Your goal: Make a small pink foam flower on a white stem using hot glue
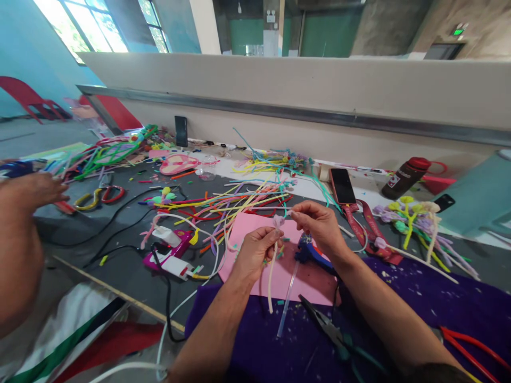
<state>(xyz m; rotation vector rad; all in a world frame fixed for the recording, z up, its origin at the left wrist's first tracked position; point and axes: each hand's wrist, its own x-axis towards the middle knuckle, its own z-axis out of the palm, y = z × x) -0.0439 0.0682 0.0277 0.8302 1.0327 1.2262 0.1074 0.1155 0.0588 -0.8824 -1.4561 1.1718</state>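
Above a pink sheet (247, 226), my left hand (261, 250) pinches a small pale lilac piece (278, 221) with a cream stem (271, 282) hanging below it. My right hand (315, 221), its thumb and fingertips pressed together, holds a tiny pale piece (290, 213) just right of the lilac one. Whether the two pieces are joined is too small to tell. A blue glue gun (313, 255) lies under my right wrist, with a clear glue stick (288, 300) beside it. Dark-handled pliers (329, 327) rest on the purple cloth (255, 340).
Colourful stems (239, 199) spread behind the sheet. A pink power strip (167, 255) with cables sits left. A phone (342, 186), a dark bottle (405, 178) and finished fuzzy flowers (411, 213) stand or lie right. At far left another person's hand (43, 189) is near red-and-yellow-handled tools (99, 197).
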